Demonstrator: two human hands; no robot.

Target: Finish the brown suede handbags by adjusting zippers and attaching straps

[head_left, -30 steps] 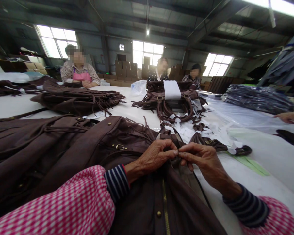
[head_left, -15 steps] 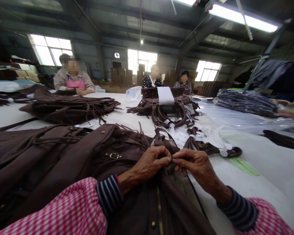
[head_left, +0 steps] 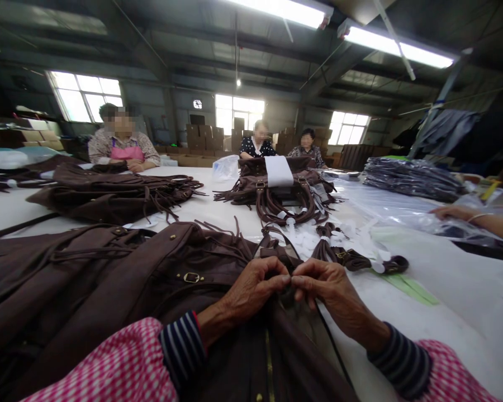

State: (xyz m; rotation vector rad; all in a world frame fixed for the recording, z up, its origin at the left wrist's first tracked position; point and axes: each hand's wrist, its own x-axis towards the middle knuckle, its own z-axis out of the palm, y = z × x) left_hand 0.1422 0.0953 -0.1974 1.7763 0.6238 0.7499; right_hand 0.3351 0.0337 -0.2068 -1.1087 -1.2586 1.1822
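A dark brown bag (head_left: 159,279) with a brass buckle and a zip lies on the table in front of me. Above its zipped part, my left hand (head_left: 257,285) is closed, thumb and forefinger pinched together. Close against it, fingertip to fingertip, my right hand (head_left: 327,285) makes a pinch too. Whatever sits between the fingertips is too small to make out. Just beyond my hands is a strap loop (head_left: 276,237) of the bag. To the right lie bundled brown straps (head_left: 352,259) tied with white bands.
Brown fringed bags (head_left: 109,192) are stacked at the left. Another bag (head_left: 276,190) with a white paper band stands at the centre back. Plastic-wrapped packages (head_left: 411,178) are piled at the right. A co-worker's hand (head_left: 450,212) rests by clear plastic sheeting. Several people sit across the table.
My hands stay pinched together in nearly the same place. The view has tilted up slightly. At the right, the co-worker's hand reaches further in over the plastic.
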